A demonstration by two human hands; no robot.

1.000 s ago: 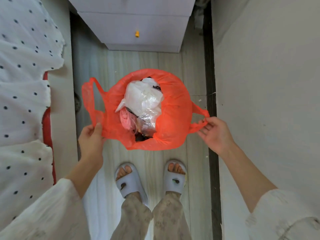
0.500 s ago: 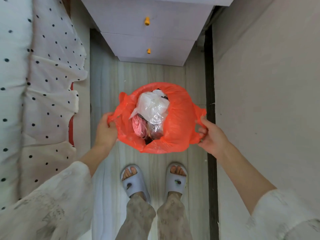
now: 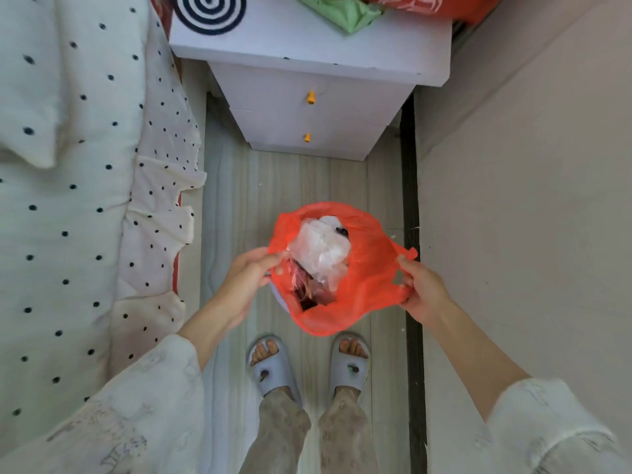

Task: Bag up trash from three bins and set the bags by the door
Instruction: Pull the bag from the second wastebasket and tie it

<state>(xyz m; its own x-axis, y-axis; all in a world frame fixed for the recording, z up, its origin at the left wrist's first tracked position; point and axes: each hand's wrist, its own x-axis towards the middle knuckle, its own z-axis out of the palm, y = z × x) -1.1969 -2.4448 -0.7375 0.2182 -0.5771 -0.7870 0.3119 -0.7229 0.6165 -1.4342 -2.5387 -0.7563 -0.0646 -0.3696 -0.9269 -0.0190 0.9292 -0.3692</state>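
2 slippered feet [image 3: 307,364] on floor. Above them, orange bag [image 3: 362,285] held between both hands: left hand [image 3: 251,275] pinching left rim, right hand [image 3: 422,290] clamped on right handle. Bag mouth open, clear plastic trash [image 3: 321,251] inside. White nightstand [image 3: 314,107] beyond.

We stand in a home bedroom, in the narrow aisle between a bed [image 3: 68,200] covered in white, black-dotted bedding and a plain wall [image 3: 530,234]. Ahead of us is a white nightstand [image 3: 307,107] with two yellow-knobbed drawers; below, pale wood-look flooring [image 3: 232,206] and grey house slippers [image 3: 270,371].
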